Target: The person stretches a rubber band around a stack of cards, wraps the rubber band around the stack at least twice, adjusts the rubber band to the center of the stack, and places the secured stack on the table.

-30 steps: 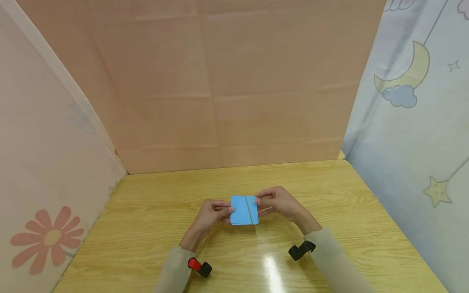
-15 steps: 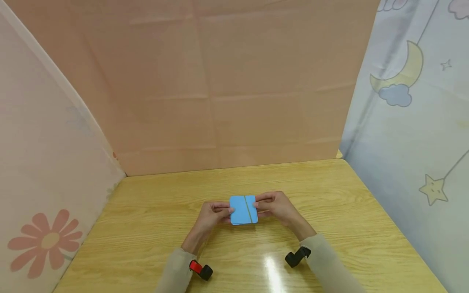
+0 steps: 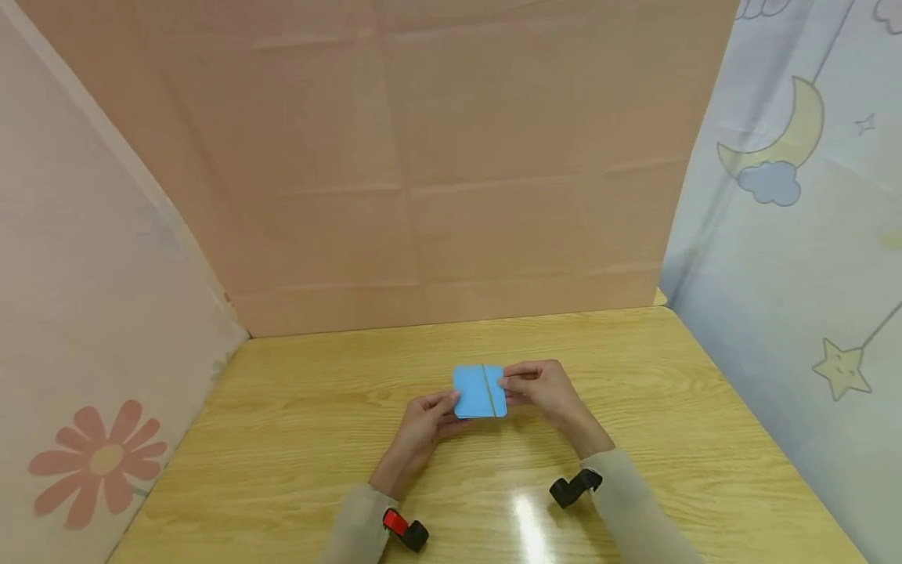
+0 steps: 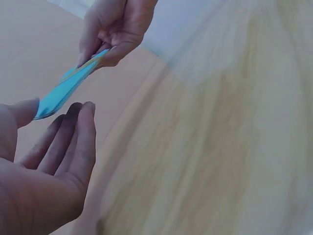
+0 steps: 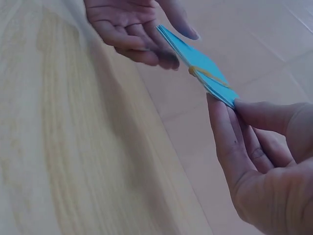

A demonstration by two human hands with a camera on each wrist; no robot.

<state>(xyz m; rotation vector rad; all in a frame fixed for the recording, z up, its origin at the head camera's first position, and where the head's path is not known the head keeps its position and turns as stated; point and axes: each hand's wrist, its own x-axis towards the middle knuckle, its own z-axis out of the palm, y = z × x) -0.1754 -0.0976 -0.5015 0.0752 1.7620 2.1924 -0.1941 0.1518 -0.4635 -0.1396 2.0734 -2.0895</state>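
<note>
A thin stack of light blue cards [image 3: 474, 391] with rounded corners is held above the table, a yellow rubber band [image 3: 489, 392] running across its right part. My right hand [image 3: 552, 390] pinches the stack's right edge, thumb on top and fingertips beneath. At the lower left corner is my left hand [image 3: 420, 432], its thumb [image 4: 24, 111] right by the card edge. The left fingers [image 4: 80, 142] lie loosely bent below the stack, with a gap between them and the cards. Seen from the right wrist, the rubber band [image 5: 208, 76] wraps the stack's edge.
The wooden table [image 3: 317, 376] spreads out under both hands. A plain pinkish-brown cloth [image 3: 423, 172] hangs at its back edge, with a flower-printed curtain [image 3: 106, 313] on the left and a moon-and-star curtain [image 3: 782, 258] on the right. Wrist cameras [image 3: 574, 487] sit at both cuffs.
The stack has moved a little away from the body, in my right hand's pinch. My left hand has slid from the left edge to the near left corner, and its grip has loosened.
</note>
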